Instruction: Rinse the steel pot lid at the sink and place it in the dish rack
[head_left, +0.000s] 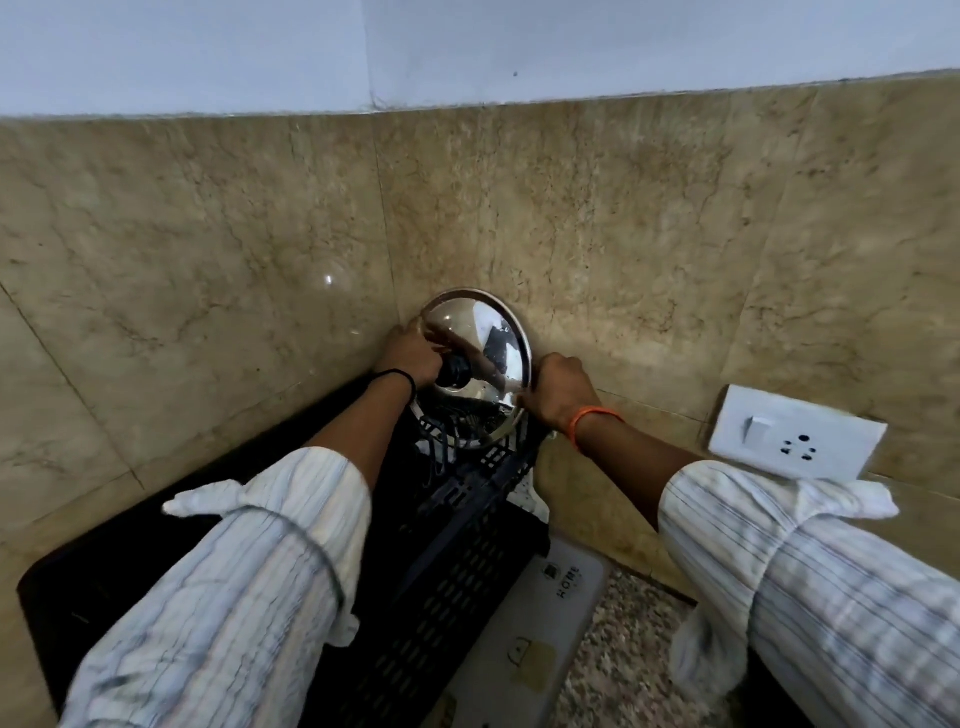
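The steel pot lid (480, 332) stands nearly upright at the far end of the black plastic dish rack (457, 566), leaning toward the marble wall in the corner. Its black knob (456, 370) faces me. My left hand (413, 353) grips the lid at its left rim, next to the knob. My right hand (558, 392) holds the lid's lower right rim. The lid's bottom edge sits inside the rack, partly hidden by the rack's slotted wall.
Beige marble walls (208, 234) meet in a corner right behind the lid. A white switch and socket plate (797, 434) is on the wall to the right. A white mat (540, 618) printed "HOME" lies under the rack on the speckled granite counter (623, 670).
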